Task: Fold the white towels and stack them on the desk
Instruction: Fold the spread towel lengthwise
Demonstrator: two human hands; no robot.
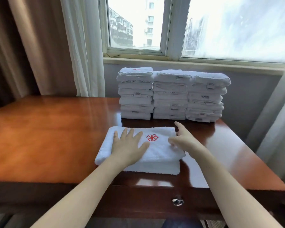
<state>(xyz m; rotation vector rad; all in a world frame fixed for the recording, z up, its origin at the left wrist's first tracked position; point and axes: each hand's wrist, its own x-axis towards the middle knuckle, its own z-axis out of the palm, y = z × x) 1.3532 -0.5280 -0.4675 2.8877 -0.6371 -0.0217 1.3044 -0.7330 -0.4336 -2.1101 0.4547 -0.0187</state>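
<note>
1. White towel [156, 153], thick terry folded into a soft rectangle with a red emblem [152, 137], lies near the middle of the desk's [48, 137] front edge.
2. Left hand [128, 145] rests flat on it, fingers straight and spread.
3. Right hand [184, 140] seems to pinch its right edge, index finger straight; blurred.
4. Three folded stacks [171, 94] line the back edge; glossy bare wood spreads left.
</note>
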